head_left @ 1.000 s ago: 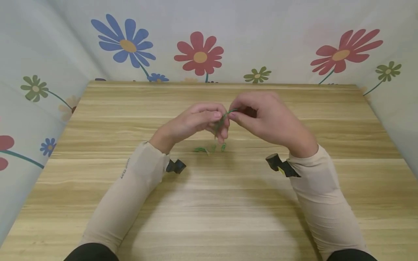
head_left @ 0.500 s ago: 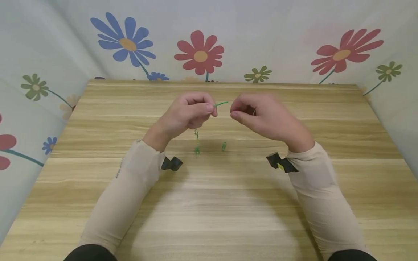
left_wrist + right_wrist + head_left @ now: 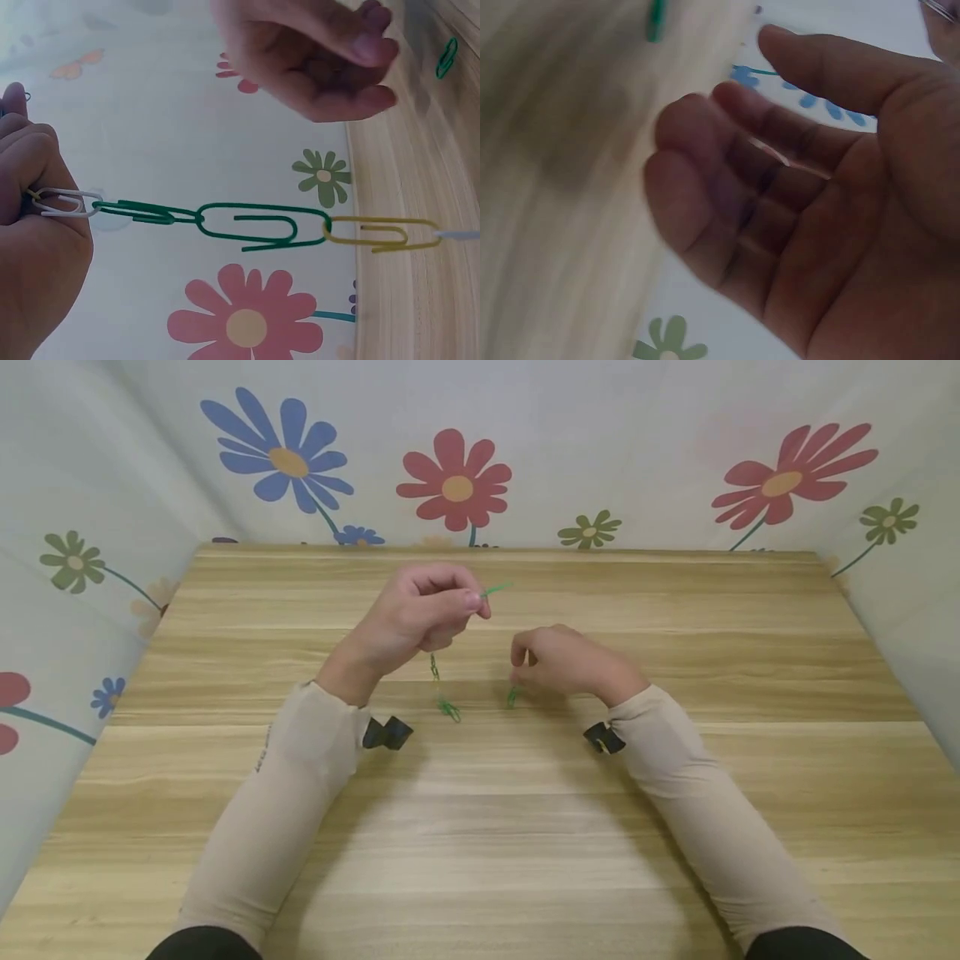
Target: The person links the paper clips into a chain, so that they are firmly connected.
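My left hand (image 3: 420,610) is raised over the table and pinches a chain of linked paperclips (image 3: 259,218) between thumb and curled fingers. One green paperclip (image 3: 497,588) points out past its fingertips. Below the fist the chain, with white, green and yellow clips, hangs down, its lower end bunched at the tabletop in the head view. My right hand (image 3: 570,660) hovers low over the table, fingers loosely bent and thumb apart, holding nothing in the right wrist view (image 3: 780,195). Just under its fingertips in the head view lies a single green paperclip (image 3: 512,697).
The wooden table (image 3: 480,827) spans the width between the forearms and beyond. Behind it hangs a white cloth (image 3: 540,410) printed with flowers. A small black wrist camera (image 3: 387,732) is strapped at the left sleeve, and another camera (image 3: 604,738) at the right.
My right hand has come away from the left and dropped toward the loose green paperclip. My left hand has moved slightly left and up with the chain, which now hangs below it.
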`<state>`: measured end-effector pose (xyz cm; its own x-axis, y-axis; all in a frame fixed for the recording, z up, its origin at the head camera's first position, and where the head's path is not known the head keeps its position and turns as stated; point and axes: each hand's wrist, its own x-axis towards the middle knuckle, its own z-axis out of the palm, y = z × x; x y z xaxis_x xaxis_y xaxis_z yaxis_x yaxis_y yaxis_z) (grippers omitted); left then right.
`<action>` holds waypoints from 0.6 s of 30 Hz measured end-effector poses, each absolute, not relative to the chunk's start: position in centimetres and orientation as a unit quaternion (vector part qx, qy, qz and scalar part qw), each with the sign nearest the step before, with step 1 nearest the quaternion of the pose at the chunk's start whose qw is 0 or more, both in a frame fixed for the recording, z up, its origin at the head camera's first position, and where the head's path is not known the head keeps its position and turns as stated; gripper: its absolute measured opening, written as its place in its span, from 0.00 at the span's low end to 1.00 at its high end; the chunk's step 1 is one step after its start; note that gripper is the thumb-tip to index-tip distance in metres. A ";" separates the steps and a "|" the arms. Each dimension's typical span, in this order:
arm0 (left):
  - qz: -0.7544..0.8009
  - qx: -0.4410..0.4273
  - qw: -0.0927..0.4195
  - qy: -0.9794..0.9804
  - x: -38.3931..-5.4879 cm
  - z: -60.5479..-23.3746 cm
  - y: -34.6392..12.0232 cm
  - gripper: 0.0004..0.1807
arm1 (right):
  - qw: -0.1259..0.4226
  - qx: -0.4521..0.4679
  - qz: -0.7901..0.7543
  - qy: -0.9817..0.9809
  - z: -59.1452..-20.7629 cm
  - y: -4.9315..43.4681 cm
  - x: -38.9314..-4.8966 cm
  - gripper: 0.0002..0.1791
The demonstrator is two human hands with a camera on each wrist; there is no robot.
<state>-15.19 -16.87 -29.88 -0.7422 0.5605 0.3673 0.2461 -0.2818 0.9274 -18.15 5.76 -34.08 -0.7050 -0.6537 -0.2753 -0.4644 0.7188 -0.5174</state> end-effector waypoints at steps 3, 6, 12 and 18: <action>0.725 0.340 0.102 0.590 -15.2 -29.8 -16.9 0.09 | 0.244 -0.298 -0.182 0.905 -34.8 5.4 -18.0 0.10; 0.733 0.340 0.087 0.582 -15.3 -29.6 -17.0 0.10 | 0.251 -0.291 -0.158 0.910 -35.3 5.0 -17.8 0.11; 0.751 0.362 0.042 0.550 -15.2 -29.0 -17.2 0.14 | 0.247 -0.293 -0.137 0.913 -35.6 4.2 -17.1 0.12; 0.754 0.376 0.030 0.538 -14.7 -28.1 -17.4 0.13 | 0.254 -0.290 -0.142 0.912 -35.7 3.9 -17.0 0.09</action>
<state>-14.74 -17.43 -28.10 -0.7157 0.4493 0.5348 0.3589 -0.4203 0.8334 -16.95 3.95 -35.68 -0.7032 -0.6003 -0.3809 -0.4566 0.7920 -0.4052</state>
